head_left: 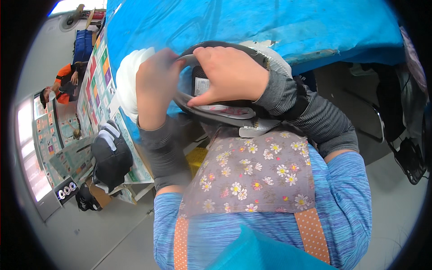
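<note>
In front of my chest is a dark grey and white sewn fabric piece, perhaps an unfinished bag, with a curved rim and frayed white edges. My right hand grips it, fingers over the far rim and thumb toward the near side. At the rim's left end, my left hand is blurred, its fingers closed on the edge. Between the hands, a white label shows on black mesh inside. A white strip with pink marks lies along the near side. White layered material sits beside my left hand.
A blue-covered table spans the far side. To the left, a dark backpack stands by a patterned board. Someone in an orange top sits farther off. A chair's metal frame is at right, and something yellow shows below my left forearm.
</note>
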`<control>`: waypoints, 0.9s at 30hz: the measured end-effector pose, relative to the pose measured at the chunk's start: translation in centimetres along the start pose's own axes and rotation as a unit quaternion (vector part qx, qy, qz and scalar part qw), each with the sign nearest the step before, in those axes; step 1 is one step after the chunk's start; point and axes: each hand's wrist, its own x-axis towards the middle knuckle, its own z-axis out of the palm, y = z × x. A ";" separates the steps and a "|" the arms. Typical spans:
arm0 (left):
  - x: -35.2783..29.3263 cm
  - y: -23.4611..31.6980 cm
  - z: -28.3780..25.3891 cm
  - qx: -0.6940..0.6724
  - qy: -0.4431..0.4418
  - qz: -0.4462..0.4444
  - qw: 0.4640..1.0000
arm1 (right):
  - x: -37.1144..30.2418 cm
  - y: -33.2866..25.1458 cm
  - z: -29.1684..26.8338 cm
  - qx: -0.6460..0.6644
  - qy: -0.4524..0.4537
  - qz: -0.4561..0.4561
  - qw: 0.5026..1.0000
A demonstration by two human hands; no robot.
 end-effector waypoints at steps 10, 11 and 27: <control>0.1 -0.1 0.7 -0.037 -0.002 -0.003 0.999 | 0.9 2.2 1.7 0.016 0.084 0.067 0.994; 0.1 -0.1 0.8 -0.069 0.007 0.004 0.998 | 1.0 2.0 1.8 -0.004 0.087 0.081 0.993; -0.6 1.9 0.8 -0.032 0.004 -0.034 0.999 | 2.5 1.7 -1.7 -0.129 0.221 -0.097 0.962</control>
